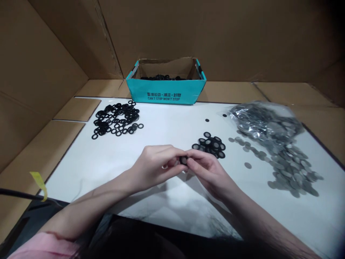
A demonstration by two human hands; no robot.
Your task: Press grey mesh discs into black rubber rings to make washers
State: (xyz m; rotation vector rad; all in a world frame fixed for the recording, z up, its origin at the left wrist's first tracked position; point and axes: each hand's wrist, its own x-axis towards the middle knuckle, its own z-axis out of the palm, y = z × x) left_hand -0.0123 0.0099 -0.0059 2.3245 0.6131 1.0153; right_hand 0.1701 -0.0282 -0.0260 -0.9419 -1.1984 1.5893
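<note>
Near the middle of the white table, my left hand (157, 163) and my right hand (206, 167) meet and pinch one black ring with a grey disc in it (183, 160) between their fingertips. Just behind my right hand lies a small pile of black rings with grey discs in their centres (215, 144). A heap of plain black rings (116, 120) lies at the back left. On the right, many loose grey discs (293, 169) spread out from a clear plastic bag (266, 120) that holds more of them.
A turquoise box (165, 90) with black pieces inside stands at the back centre. Cardboard walls (215, 39) enclose the table (159, 129). Two small dark discs lie near the bag. A black cable with a yellow tag (40, 183) crosses the left front.
</note>
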